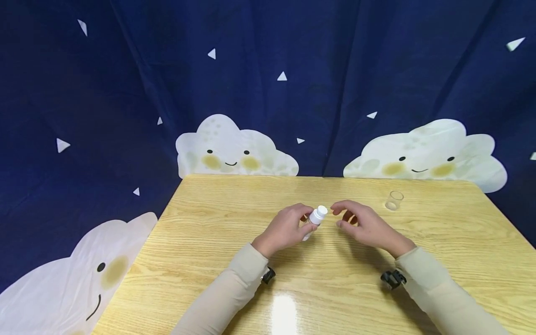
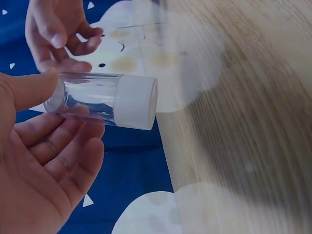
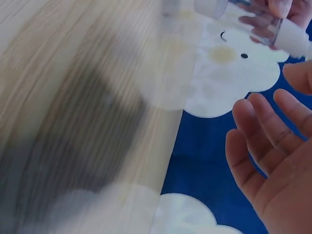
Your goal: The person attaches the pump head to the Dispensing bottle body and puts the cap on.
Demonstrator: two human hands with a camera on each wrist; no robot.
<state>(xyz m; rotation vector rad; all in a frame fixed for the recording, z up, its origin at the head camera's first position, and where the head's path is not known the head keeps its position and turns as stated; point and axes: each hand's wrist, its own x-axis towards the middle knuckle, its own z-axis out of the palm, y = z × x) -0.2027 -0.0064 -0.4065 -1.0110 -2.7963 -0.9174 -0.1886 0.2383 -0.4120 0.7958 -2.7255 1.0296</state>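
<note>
My left hand [image 1: 286, 228] grips a small clear bottle [image 1: 317, 217] with a white top, holding it tilted above the table. Thumb and fingers lie round its see-through body; in the left wrist view the bottle [image 2: 92, 95] shows a broad white base end. My right hand [image 1: 364, 225] is just right of the white top, apart from it, with fingers loosely bent and nothing in them. The right wrist view shows that same hand [image 3: 278, 165] below the bottle's white collar [image 3: 291, 38]. Farther back on the right stands a clear, cup-shaped cap [image 1: 394, 200].
The wooden table [image 1: 217, 204] spreads under both arms. Behind and to the left hangs a dark blue curtain [image 1: 251, 42] with white clouds and triangles. Each wrist carries a small black camera mount, such as the right one [image 1: 393, 278].
</note>
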